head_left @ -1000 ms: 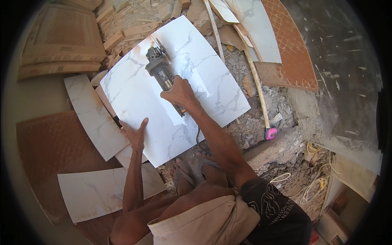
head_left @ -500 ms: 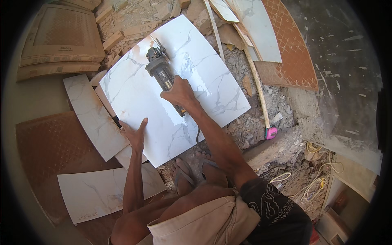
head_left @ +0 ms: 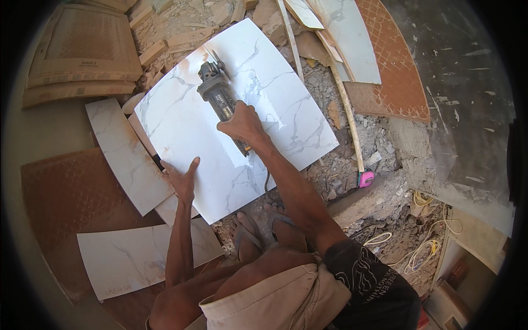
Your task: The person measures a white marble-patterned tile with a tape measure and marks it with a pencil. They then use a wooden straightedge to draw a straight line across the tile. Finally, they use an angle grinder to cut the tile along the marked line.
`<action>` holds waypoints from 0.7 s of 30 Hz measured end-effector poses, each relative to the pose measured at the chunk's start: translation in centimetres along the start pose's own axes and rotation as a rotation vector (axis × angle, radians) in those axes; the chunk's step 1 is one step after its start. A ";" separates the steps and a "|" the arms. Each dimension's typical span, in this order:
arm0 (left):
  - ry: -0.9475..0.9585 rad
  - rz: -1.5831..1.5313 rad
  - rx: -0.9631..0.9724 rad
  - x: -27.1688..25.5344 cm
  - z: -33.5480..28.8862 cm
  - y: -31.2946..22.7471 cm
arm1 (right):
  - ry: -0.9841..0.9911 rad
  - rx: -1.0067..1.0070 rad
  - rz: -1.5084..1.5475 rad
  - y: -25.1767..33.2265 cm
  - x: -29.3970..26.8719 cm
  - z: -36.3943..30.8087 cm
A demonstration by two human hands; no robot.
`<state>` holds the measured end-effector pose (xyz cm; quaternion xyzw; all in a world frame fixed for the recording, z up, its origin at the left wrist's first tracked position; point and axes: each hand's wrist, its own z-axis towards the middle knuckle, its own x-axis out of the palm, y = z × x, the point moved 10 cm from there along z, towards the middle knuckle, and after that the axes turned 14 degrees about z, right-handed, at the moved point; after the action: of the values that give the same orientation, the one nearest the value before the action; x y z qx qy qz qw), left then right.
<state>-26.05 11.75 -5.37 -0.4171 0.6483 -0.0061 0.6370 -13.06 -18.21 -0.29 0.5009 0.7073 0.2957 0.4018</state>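
Observation:
A large white tile (head_left: 214,184) with grey marbling lies aslant before me. My right hand (head_left: 243,124) is closed around the body of a grey angle grinder (head_left: 216,92), which rests over the tile's middle. Its thin disc stands on edge near the tile's far side, where a reddish-brown dusty smear runs from the edge. Whether the disc is spinning, I cannot tell. My left hand (head_left: 182,180) grips the tile's left edge, thumb on the face and the other fingers partly hidden at the rim. A dark cord trails from the grinder toward my feet.
Cut marbled tile pieces (head_left: 129,165) lie at left, by a brown tile back (head_left: 58,212). Stacked cartons (head_left: 82,49) stand far left. Right of the tile are a wooden stick (head_left: 347,113), a pink tape measure (head_left: 366,179), rubble and pale cable (head_left: 423,256). My sandalled feet are close by.
Almost nothing differs. The far corner of the tile appears very slightly higher in the picture, while both hands and the grinder keep their places.

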 end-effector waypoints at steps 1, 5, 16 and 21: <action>-0.001 0.015 -0.002 0.0 0.0 -0.1 | 0.008 0.008 0.005 0.0 0.0 -0.1; -0.005 0.065 -0.003 -0.3 -0.1 -0.4 | 0.016 0.004 0.012 -0.2 0.0 -0.2; 0.003 0.092 -0.030 -0.5 -0.3 -0.7 | -0.002 0.001 -0.004 -0.9 -0.1 -0.6; -0.013 0.050 -0.016 -0.2 -0.1 -0.1 | 0.003 0.004 -0.007 -1.0 -0.2 -0.7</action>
<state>-26.06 11.71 -5.15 -0.4061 0.6543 0.0178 0.6377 -14.12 -18.74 -0.64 0.4987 0.7103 0.2937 0.4007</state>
